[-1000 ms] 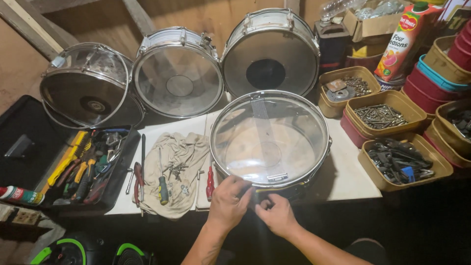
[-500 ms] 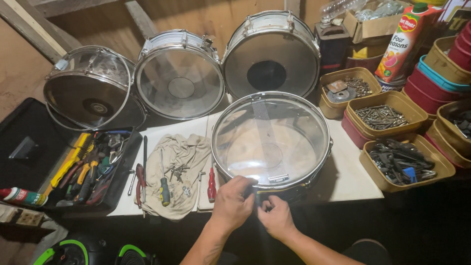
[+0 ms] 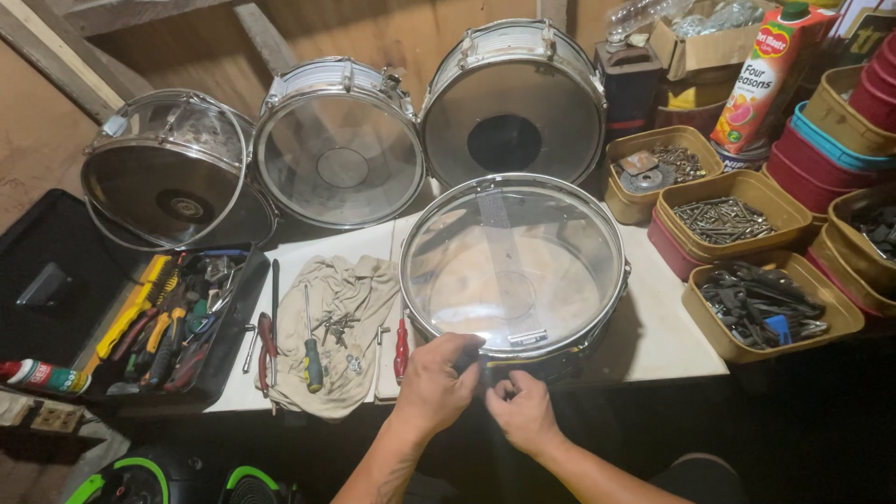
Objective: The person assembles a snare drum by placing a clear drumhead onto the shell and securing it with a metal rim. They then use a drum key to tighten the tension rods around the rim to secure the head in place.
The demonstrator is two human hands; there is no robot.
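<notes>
A snare drum [image 3: 513,266] with a clear head and chrome rim lies flat on the white tabletop [image 3: 653,336]. My left hand [image 3: 437,383] grips the drum's near rim and side. My right hand [image 3: 523,408] is beside it, fingers pinched around a small dark part at the drum's near side; what it holds is too small to tell. Both hands touch the drum at its front edge.
Three more drums [image 3: 341,140] lean against the wooden wall behind. A beige cloth [image 3: 341,322] holds screwdrivers and small parts. An open black toolbox [image 3: 168,322] sits left. Tan trays of screws and hardware [image 3: 728,219] and a juice carton [image 3: 765,75] stand right.
Both hands stay at the drum's near rim with only small finger shifts. The view has dipped slightly.
</notes>
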